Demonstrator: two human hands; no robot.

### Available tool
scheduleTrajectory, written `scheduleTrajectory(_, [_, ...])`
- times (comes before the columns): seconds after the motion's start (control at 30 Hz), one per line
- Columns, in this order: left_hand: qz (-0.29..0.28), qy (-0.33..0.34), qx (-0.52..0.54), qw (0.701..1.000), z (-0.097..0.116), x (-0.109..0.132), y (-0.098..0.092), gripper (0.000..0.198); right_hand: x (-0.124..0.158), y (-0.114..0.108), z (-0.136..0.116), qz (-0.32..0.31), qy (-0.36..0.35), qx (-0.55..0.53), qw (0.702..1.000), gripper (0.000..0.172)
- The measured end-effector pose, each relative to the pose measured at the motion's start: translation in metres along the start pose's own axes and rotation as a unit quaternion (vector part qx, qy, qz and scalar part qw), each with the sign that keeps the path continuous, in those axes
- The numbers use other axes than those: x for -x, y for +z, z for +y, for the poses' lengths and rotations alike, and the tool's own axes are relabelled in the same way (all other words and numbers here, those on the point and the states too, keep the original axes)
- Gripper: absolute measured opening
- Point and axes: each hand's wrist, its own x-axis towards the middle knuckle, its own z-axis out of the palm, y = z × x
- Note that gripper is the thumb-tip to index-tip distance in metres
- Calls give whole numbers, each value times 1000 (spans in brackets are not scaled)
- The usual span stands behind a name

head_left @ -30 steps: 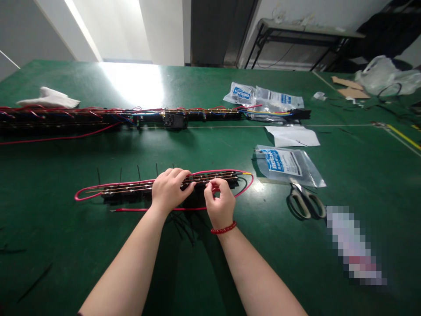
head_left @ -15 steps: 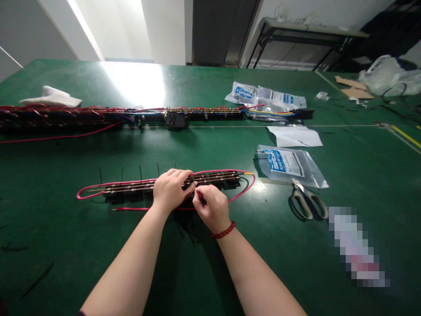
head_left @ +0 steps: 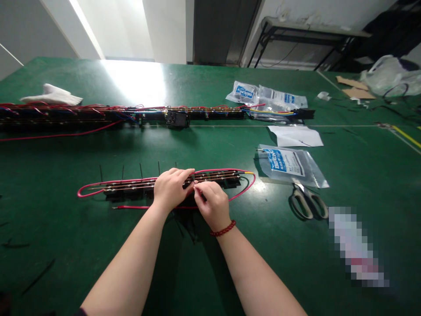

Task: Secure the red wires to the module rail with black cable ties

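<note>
On the green worktop (head_left: pixel 108 259), well apart from its far edge, we see a slim black strip (head_left: pixel 126 192) lying roughly in line with that edge, copper-coloured lines along its top. At its left end a red wire (head_left: pixel 133 207) curves round, and the wire's bare tip lies loose on the near side. Five black ties (head_left: pixel 141 170) stand up along the far side; rightward of them we make out none. We judge the work partway: the left stretch fitted, the right stretch and the loose length left. At mid-strip our left hand (head_left: pixel 171 188) is half closed over it, thumb on the near side. Just beside, our right hand (head_left: pixel 213 204) has thumb and forefinger pinched together on what looks like a thin tie. Past the strip's right end, where the wire loops again, lie a plastic bag (head_left: pixel 292 166) and scissors (head_left: pixel 306 204).
</note>
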Motion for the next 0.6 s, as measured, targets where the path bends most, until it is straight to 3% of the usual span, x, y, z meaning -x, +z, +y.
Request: scheduleTrajectory(0.6, [7, 13, 43, 999, -3, 0, 2, 38, -3, 3, 2, -11, 22, -2, 1000, 17])
